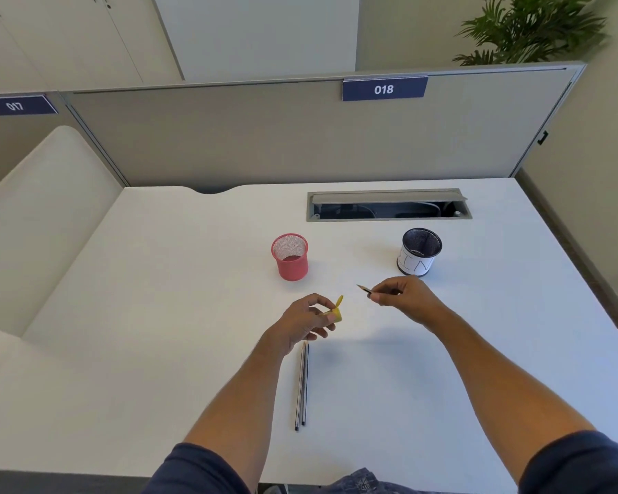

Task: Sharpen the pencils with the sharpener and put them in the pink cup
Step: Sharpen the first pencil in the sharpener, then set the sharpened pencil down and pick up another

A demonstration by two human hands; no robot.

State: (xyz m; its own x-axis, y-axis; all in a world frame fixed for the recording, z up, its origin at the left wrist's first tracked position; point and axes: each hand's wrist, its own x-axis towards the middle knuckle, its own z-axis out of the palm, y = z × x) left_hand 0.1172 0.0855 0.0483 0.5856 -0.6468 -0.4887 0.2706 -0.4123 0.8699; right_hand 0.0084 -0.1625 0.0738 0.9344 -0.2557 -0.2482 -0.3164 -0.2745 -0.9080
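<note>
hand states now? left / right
Left hand: closed on the yellow sharpener, lid flipped open.
Right hand: closed, pinching a pencil.

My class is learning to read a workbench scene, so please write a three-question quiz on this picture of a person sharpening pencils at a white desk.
1. True or false: the pink mesh cup already holds a pencil.
2. What does the left hand hold? A) a small yellow plastic sharpener with its lid flipped open B) an eraser C) a ruler
3. How many thin dark pencils lie side by side on the white desk under the left forearm?

Key:
1. False; it looks empty.
2. A, the small yellow sharpener; the right hand pinches a short pencil, its tip pointing left.
3. Two.
</note>
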